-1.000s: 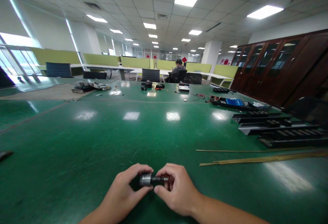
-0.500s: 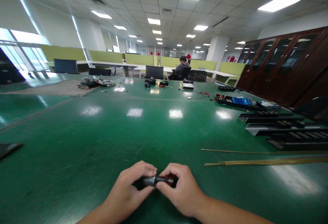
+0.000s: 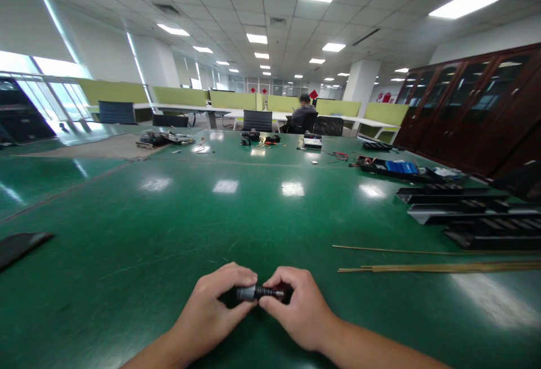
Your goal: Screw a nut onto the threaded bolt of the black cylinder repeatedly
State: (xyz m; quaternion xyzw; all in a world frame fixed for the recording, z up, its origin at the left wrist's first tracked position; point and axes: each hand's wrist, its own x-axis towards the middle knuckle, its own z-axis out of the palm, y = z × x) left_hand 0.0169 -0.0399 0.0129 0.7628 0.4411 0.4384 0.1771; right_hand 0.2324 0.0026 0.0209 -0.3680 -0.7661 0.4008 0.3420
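Note:
A small cylindrical metal part [image 3: 246,293], with a smooth grey wide end at left and a dark ridged, narrower shaft at right, lies level between my two hands over the green table [image 3: 181,217]. My left hand [image 3: 213,304] pinches its wide end between thumb and fingers. Around the ridged shaft, the thumb and fingers of my right hand [image 3: 300,310] are closed. Something dark red shows inside the right hand's grip, too covered to make out. Both hands are close together near the table's front edge. The exact kind of the part cannot be told.
Thin brass-coloured rods [image 3: 422,268] lie at right. Behind them are black metal channels [image 3: 465,211] and a tray with blue items [image 3: 399,167]. A dark flat object [image 3: 23,245] lies at left. Beyond the table, a person [image 3: 303,115] sits at a desk.
The view has shifted slightly, so the background sits a little further right. Both hands keep their hold on the metal part, with hardly any visible movement.

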